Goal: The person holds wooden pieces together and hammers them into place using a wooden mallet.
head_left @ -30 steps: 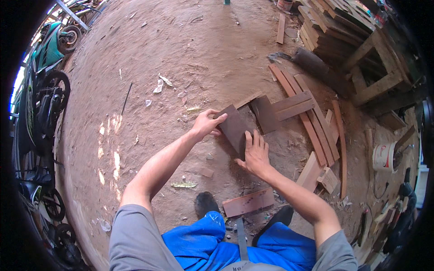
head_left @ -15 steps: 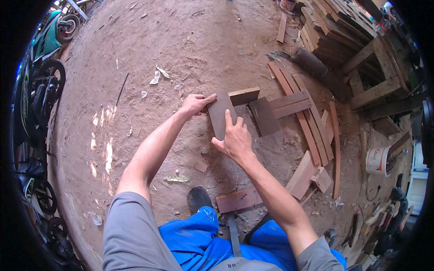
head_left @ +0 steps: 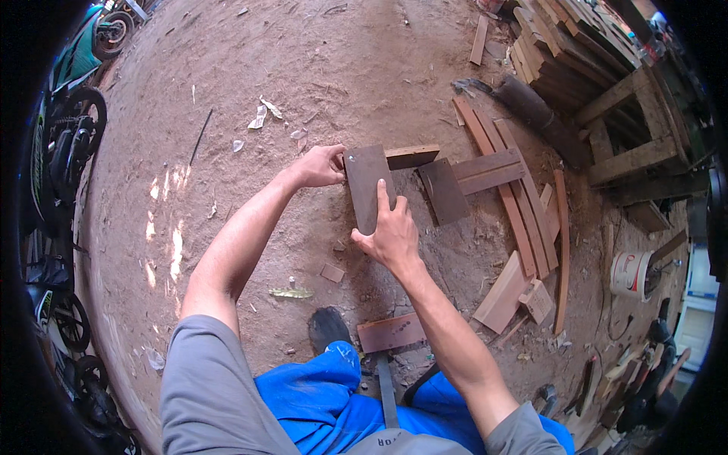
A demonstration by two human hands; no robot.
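A dark brown rectangular wooden board (head_left: 368,186) lies between my two hands. My right hand (head_left: 394,233) grips its near end, index finger stretched along the top face and thumb at the near left corner. Beside the board's far left edge my left hand (head_left: 320,167) has its fingers curled; whatever they hold is hidden. A small pale spot shows on the board by that corner. From behind the board's right side, a wooden block (head_left: 413,156) sticks out. A second dark board (head_left: 444,191) rests just to the right, against a grooved wooden piece (head_left: 491,171).
Long reddish strips (head_left: 531,220) and a pale wood block (head_left: 500,294) lie to the right. Farther right are a wooden frame (head_left: 641,159), stacked planks (head_left: 565,64) and a white bucket (head_left: 628,273). Motorbikes (head_left: 72,152) line the left side. A reddish plank (head_left: 390,332) lies by my foot.
My left thumb has come off the top of the board, and the left hand has drawn slightly left to its edge. My right hand keeps its grip.
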